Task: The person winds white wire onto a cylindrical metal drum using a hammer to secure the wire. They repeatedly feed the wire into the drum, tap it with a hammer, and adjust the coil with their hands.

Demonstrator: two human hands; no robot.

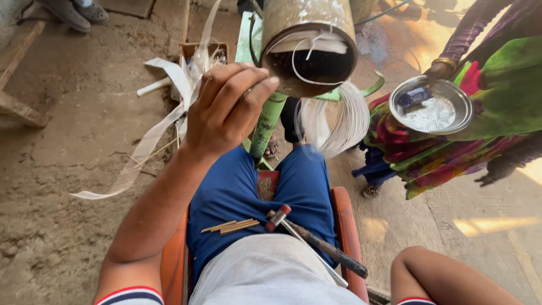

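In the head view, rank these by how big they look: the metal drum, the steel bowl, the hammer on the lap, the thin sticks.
1. Metal drum, though it is cut off by the frame edge.
2. Hammer and steel bowl: the hammer is longer, the bowl covers more area; unsure.
3. Thin sticks.

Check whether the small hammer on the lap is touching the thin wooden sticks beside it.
Apart. The head view shows the hammer with its head lying just right of the wooden sticks, blue shorts fabric visible between them.
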